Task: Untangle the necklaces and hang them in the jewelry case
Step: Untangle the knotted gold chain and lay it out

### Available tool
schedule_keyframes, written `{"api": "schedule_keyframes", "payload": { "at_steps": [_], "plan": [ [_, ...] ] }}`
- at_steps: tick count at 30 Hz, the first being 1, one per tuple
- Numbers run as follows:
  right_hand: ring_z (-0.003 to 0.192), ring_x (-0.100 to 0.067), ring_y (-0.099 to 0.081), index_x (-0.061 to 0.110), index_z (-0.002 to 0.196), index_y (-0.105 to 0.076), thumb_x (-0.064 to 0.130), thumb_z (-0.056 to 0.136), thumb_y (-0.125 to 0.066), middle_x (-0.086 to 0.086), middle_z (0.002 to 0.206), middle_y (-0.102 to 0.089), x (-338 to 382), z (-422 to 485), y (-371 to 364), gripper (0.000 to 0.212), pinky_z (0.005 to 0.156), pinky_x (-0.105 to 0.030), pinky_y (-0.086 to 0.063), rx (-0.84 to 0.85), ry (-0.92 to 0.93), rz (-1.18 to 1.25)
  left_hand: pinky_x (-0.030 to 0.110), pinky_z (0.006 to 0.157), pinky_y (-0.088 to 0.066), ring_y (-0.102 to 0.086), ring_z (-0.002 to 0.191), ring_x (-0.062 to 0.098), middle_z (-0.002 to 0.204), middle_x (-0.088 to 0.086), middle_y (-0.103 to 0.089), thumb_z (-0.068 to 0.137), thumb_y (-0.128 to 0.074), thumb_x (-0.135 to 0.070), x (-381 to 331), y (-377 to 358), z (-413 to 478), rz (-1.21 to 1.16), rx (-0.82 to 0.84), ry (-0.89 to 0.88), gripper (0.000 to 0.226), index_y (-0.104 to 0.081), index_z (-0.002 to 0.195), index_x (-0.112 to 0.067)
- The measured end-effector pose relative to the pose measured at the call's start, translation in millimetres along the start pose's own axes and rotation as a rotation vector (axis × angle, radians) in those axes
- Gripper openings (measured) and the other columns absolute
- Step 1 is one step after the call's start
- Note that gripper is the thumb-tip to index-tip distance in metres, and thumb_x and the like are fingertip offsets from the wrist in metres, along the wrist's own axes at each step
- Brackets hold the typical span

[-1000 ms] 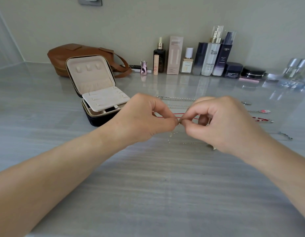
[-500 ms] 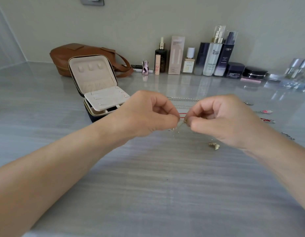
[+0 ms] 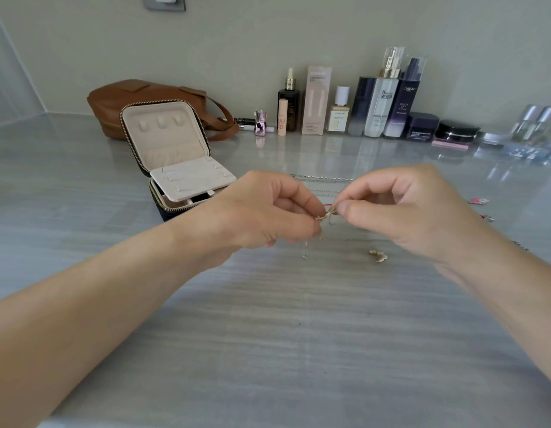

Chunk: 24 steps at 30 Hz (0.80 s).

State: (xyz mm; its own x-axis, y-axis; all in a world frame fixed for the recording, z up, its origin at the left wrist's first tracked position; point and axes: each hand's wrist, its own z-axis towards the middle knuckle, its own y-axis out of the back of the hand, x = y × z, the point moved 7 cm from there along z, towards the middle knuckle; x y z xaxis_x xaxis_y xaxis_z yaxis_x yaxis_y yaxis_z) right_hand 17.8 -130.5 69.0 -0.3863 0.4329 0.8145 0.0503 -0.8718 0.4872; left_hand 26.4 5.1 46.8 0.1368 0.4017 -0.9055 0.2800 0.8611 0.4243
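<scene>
fine, thin gold-toned necklace (image 3: 325, 215)

A home vanity counter (image 3: 268, 350) — cosmetics bottles (image 3: 382, 100) line the wall beside a leather bag (image 3: 120, 103).

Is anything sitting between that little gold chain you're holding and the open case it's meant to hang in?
Nothing on the table does. Both the left hand and right hand pinch the gold chain; only the left hand itself lies toward the jewelry case, whose lid stands open with its hooks bare.
</scene>
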Motion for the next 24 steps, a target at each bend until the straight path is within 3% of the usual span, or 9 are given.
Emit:
{"api": "schedule_keyframes", "payload": {
  "at_steps": [2,4,9,16,24],
  "plan": [
    [0.054,-0.001,-0.052,0.023,0.061,-0.071,0.017,0.068,-0.067,0.005,0.057,-0.064,-1.2,0.7,2.2,0.01,0.054,-0.011,-0.041,-0.016,-0.019,0.028,0.017,0.048,-0.037,-0.052,0.051,0.002,0.062,-0.006,-0.065,0.073,-0.071,-0.007,-0.7,0.7,-0.1,-0.002,-0.001,-0.003,0.016,-0.068,0.071,-0.023],
    [0.053,-0.001,-0.048,0.022,0.06,-0.071,0.017,0.069,-0.066,0.004,0.053,-0.06,-3.3,1.0,3.0,0.012,0.051,-0.01,-0.038,-0.024,-0.045,0.041,0.02,0.05,-0.038,-0.051,0.051,0.002,0.058,-0.007,-0.062,0.073,-0.072,-0.009,-0.8,1.2,-0.4,-0.01,-0.002,-0.003,0.014,-0.069,0.069,-0.022],
    [0.07,-0.014,-0.057,0.02,0.065,-0.071,0.017,0.065,-0.065,-0.015,0.079,-0.07,-9.1,1.3,-2.8,0.007,0.073,-0.03,-0.044,0.048,-0.124,0.074,0.022,0.051,-0.036,-0.05,0.049,0.002,0.052,-0.011,-0.059,0.075,-0.072,-0.013,-0.9,1.8,-0.7,-0.064,-0.002,0.014,0.013,-0.067,0.066,-0.021],
    [0.069,-0.017,-0.053,0.017,0.067,-0.068,0.009,0.071,-0.066,-0.02,0.077,-0.066,-7.5,0.5,-4.7,0.009,0.07,-0.034,-0.04,0.068,-0.107,0.086,0.022,0.051,-0.034,-0.05,0.051,0.004,0.056,-0.009,-0.059,0.075,-0.071,-0.014,-1.2,4.7,-0.7,-0.094,-0.028,0.015,0.014,-0.067,0.063,-0.021],
    [0.066,-0.015,-0.053,0.015,0.068,-0.069,0.017,0.069,-0.066,-0.016,0.075,-0.066,-1.8,-2.2,-7.4,0.004,0.067,-0.033,-0.04,0.097,-0.069,0.029,0.023,0.051,-0.033,-0.05,0.051,0.005,0.059,-0.007,-0.058,0.075,-0.069,-0.016,-0.7,6.9,0.7,-0.123,-0.054,0.01,0.014,-0.065,0.063,-0.019]
  ]
}}
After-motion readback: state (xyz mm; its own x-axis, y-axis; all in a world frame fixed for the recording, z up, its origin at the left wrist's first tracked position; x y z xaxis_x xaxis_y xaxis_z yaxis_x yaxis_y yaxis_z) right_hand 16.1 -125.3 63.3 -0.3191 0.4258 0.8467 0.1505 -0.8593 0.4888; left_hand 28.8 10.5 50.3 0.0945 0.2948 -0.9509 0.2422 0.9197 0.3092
